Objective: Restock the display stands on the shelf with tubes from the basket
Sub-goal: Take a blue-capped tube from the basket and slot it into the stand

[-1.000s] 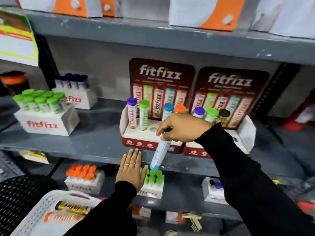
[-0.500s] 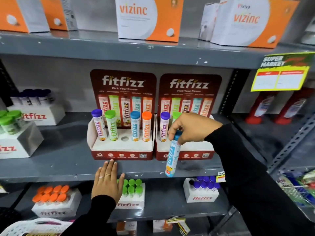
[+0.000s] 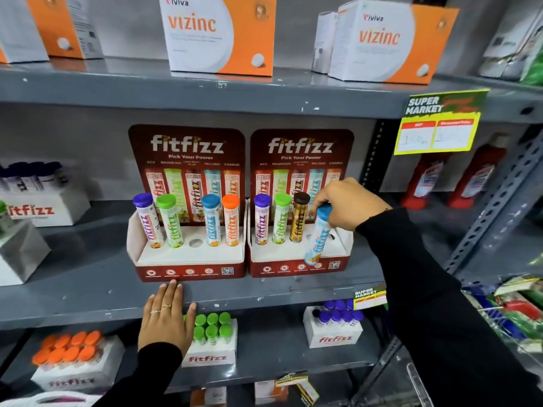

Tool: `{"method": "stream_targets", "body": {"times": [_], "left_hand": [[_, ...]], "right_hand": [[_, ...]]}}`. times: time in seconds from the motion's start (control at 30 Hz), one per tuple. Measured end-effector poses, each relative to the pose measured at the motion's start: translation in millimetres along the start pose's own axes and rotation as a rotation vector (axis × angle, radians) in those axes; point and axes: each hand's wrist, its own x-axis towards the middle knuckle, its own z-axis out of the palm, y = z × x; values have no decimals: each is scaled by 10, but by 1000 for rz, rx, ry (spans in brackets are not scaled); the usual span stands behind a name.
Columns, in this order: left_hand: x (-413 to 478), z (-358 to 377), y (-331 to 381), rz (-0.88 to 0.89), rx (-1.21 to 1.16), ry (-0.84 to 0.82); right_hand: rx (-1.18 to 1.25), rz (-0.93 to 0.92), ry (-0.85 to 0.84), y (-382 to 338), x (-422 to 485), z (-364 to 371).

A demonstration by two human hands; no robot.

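Note:
Two red fitfizz display stands sit side by side on the middle shelf. The left stand holds purple, green, blue and orange tubes, with its middle hole bare. The right stand holds purple, green and brown tubes. My right hand grips a blue-capped tube by its cap, tilted over the right stand's front, its foot near the stand's front edge. My left hand lies flat, fingers apart, on the shelf edge below the left stand. A sliver of the white basket shows at the bottom left.
White fitfizz boxes of tubes stand on the lower shelf: orange caps, green caps, purple caps. More boxes sit at far left. Vizinc cartons fill the top shelf. Red bottles and a yellow price tag are at right.
My right hand has carried the blue tube from the left stand across to the right stand and lifted it slightly. The view has shifted right and up. My left hand stays on the shelf edge.

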Motion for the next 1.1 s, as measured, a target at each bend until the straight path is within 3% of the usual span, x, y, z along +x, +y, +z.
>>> {"method": "stream_targets", "body": {"times": [0.23,0.47,1.1], "left_hand": [[6,-5,-6,-17,7,-32],[15,12,-22,-25,20,-56],[12,-119,-17,-7,-33,-133]], "right_hand": [[-118,174,219,206,213,282],[-66,188,127,282,327,429],[39,207,73,304,677,401]]}}
